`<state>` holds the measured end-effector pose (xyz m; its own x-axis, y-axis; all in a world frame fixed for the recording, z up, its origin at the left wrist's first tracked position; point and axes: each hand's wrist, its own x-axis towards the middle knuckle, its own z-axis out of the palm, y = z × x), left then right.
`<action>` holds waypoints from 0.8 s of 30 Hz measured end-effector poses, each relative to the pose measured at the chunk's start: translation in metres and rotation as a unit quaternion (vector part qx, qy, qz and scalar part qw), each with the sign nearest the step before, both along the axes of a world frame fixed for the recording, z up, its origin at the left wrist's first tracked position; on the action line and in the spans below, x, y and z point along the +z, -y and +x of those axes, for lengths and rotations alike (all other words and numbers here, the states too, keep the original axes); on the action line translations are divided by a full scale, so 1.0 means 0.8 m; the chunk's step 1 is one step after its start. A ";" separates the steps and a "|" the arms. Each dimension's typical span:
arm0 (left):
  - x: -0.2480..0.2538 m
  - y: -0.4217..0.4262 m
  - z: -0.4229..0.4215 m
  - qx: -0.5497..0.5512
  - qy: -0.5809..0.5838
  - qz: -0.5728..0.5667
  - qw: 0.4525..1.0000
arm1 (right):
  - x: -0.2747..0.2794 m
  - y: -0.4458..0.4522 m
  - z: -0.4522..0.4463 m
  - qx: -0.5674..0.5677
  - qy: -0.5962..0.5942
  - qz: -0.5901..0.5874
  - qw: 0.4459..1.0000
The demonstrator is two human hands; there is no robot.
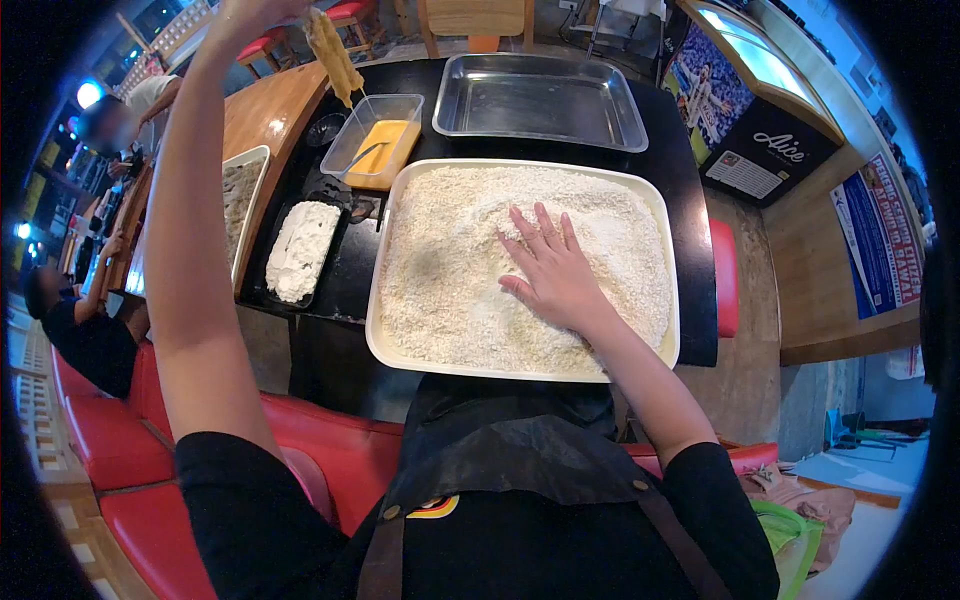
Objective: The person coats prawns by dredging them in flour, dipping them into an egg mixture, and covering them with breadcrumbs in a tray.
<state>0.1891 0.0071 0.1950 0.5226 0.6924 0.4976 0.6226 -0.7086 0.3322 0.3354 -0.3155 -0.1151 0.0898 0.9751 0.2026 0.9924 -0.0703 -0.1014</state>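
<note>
My left hand (265,10), partly cut off by the top edge, grips a long yellow batter-coated strip (335,58). The strip hangs above a clear plastic container (343,150) of yellow batter (395,140), and a thin thread of batter runs down from it. A utensil handle (368,155) leans in the batter. My right hand (555,270) lies with fingers spread on pale, crumbly breading (450,220), which fills a large cream tray (376,330) in front of me. What the batter covers inside the strip cannot be made out.
Behind the breading stands a metal tray (540,100). To the left are a dark tub of white paste-like food (300,250) and a white tray of greyish pieces (240,195). Two people sit at far left. Red seats (725,278) flank the black table (690,200).
</note>
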 end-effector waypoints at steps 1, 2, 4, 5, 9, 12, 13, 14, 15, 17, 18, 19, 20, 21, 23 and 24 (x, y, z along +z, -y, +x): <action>-0.010 -0.004 -0.001 -0.007 -0.005 0.000 1.000 | -0.001 0.000 0.000 0.003 -0.003 0.006 1.000; -0.023 -0.010 -0.003 -0.015 -0.011 0.000 1.000 | -0.001 0.000 0.000 0.005 -0.006 0.013 1.000; -0.056 -0.056 0.001 -0.060 -0.055 0.003 0.997 | 0.001 0.000 0.000 0.005 -0.005 0.009 1.000; -0.073 -0.071 0.005 -0.083 -0.077 0.004 0.994 | 0.002 0.000 0.000 0.005 -0.004 0.008 1.000; -0.109 -0.050 0.011 -0.066 -0.096 -0.030 0.993 | 0.003 0.001 -0.001 0.005 -0.008 0.013 1.000; -0.129 -0.046 0.016 -0.072 -0.078 -0.064 0.992 | 0.003 0.001 -0.001 0.006 -0.009 0.020 1.000; -0.131 -0.042 0.018 -0.073 -0.076 -0.076 0.991 | 0.004 0.001 -0.001 0.006 -0.009 0.020 1.000; -0.133 -0.038 0.018 -0.078 -0.084 -0.084 0.990 | 0.005 0.002 -0.001 0.007 -0.008 0.021 1.000; -0.135 -0.039 0.019 -0.080 -0.082 -0.083 0.990 | 0.004 0.002 -0.001 0.007 -0.009 0.024 1.000; -0.141 -0.040 0.020 -0.083 -0.080 -0.080 0.990 | 0.003 0.002 -0.001 0.008 -0.010 0.028 1.000; -0.140 -0.038 0.019 -0.079 -0.081 -0.081 0.990 | 0.002 0.001 -0.001 0.009 -0.009 0.028 1.000; -0.136 -0.037 0.017 -0.076 -0.083 -0.081 0.990 | 0.001 0.001 0.000 0.010 -0.009 0.028 1.000; -0.133 -0.036 0.016 -0.073 -0.084 -0.081 0.990 | 0.001 0.001 0.000 0.011 -0.009 0.028 1.000; -0.131 -0.039 0.014 -0.073 -0.077 -0.075 0.992 | 0.001 0.001 0.000 0.003 -0.003 0.038 0.999; -0.124 -0.046 0.005 -0.072 -0.063 -0.063 0.993 | 0.002 0.001 -0.002 -0.012 0.009 0.057 0.998; -0.121 -0.049 0.002 -0.074 -0.061 -0.068 0.993 | 0.002 0.000 -0.002 -0.011 -0.003 0.057 0.998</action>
<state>0.1910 0.0461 0.0986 0.6741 0.6602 0.3312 0.5570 -0.7488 0.3591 0.3334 -0.3153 -0.1133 0.1133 0.9432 0.3123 0.9900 -0.0804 -0.1162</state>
